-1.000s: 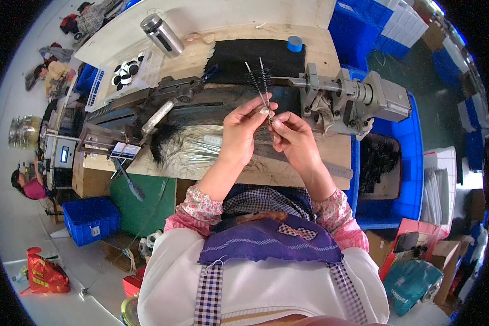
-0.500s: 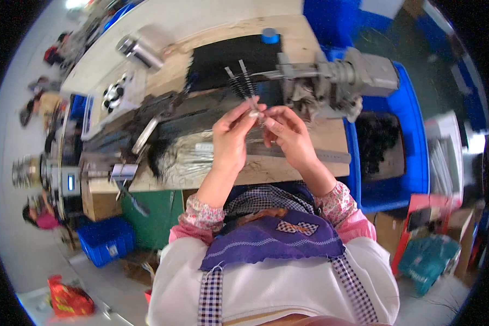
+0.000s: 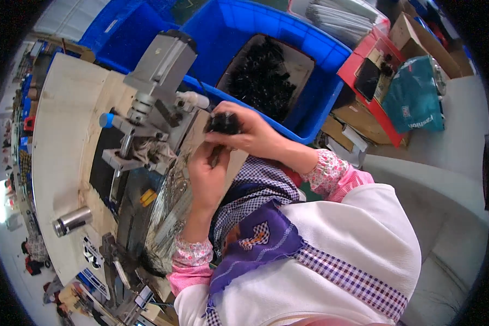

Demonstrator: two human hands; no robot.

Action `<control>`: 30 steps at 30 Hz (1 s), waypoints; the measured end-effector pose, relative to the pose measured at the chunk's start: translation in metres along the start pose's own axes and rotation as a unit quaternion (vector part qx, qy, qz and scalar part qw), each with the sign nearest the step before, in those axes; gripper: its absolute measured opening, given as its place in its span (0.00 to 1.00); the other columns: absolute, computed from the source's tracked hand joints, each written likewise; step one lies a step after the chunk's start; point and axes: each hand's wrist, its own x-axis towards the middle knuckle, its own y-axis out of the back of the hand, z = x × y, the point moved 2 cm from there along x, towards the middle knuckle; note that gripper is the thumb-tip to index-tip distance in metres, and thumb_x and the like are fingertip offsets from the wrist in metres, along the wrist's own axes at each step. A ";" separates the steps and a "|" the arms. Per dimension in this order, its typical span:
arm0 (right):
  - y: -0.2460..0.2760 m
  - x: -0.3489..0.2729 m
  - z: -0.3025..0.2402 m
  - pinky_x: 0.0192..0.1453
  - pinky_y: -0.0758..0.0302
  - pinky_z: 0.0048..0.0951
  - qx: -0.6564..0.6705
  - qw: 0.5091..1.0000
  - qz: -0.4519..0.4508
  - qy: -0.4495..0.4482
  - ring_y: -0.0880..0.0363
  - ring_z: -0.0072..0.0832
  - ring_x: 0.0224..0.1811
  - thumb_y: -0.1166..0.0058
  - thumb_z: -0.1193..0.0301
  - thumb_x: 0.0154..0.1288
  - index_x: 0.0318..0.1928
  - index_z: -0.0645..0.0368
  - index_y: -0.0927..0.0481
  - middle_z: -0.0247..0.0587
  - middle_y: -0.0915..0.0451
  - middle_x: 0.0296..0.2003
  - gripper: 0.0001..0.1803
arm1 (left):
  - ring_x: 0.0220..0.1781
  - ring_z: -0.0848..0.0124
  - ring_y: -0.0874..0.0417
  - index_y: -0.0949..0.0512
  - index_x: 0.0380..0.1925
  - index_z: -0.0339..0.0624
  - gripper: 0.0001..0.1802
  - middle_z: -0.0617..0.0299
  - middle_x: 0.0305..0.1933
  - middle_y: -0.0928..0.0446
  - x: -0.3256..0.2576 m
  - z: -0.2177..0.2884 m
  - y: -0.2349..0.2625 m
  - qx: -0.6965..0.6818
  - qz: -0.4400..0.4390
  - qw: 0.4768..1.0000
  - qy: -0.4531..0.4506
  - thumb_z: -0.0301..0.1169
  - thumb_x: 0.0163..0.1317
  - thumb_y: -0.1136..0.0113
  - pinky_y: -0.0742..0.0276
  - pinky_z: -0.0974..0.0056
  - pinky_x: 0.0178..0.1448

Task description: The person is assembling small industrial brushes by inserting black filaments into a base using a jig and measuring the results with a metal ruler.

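Note:
My two hands meet over the bench edge, beside the blue bin. Between them is a small bunch of black-bristled wire brushes (image 3: 225, 124), seen nearly end on. My right hand (image 3: 249, 129) curls its fingers and thumb round the bristles. Just below, my left hand (image 3: 207, 169) is closed at the lower part of the bunch; the wire stems there are mostly hidden by the fingers. Left of my hands stands a grey machine (image 3: 160, 70) with a motor and a metal shaft, a rag bundled beneath it.
The blue bin (image 3: 323, 46) holds a tray heaped with black brushes (image 3: 263, 79). Loose wires (image 3: 171, 201) lie along the bench near my left forearm. A steel flask (image 3: 73, 221) and a yellow object (image 3: 148, 197) are on the bench. A teal bag (image 3: 418, 98) stands right.
My view has swung right toward the blue bin, and my hands have come with it. The brushes, fanned upright before, are now bunched and seen end on, my right hand round their bristles.

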 end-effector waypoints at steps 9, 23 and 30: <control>0.085 -0.004 0.032 0.45 0.28 0.22 0.068 0.990 0.064 -0.108 0.27 0.16 0.40 0.41 0.74 0.59 0.42 0.63 0.26 0.32 0.22 0.36 0.12 | 0.28 0.65 0.20 0.24 0.34 0.32 0.06 0.50 0.27 0.23 0.072 -0.012 -0.069 0.066 -0.058 0.992 -0.090 0.24 0.57 0.43 0.27 0.63 0.34; 0.187 0.033 0.168 0.37 0.26 0.30 -0.223 0.937 0.147 -0.224 0.21 0.26 0.30 0.37 0.64 0.55 0.42 0.62 0.21 0.43 0.19 0.28 0.17 | 0.43 0.60 0.20 0.23 0.43 0.35 0.13 0.51 0.44 0.24 0.089 -0.040 -0.094 0.086 -0.137 0.985 -0.059 0.23 0.56 0.45 0.25 0.62 0.48; 0.192 0.021 0.256 0.32 0.26 0.32 -0.341 0.888 0.052 -0.305 0.20 0.27 0.29 0.41 0.71 0.57 0.47 0.64 0.24 0.44 0.19 0.30 0.17 | 0.40 0.75 0.23 0.22 0.43 0.36 0.11 0.60 0.41 0.23 0.053 -0.036 -0.086 0.034 -0.174 0.984 0.030 0.25 0.61 0.47 0.28 0.72 0.44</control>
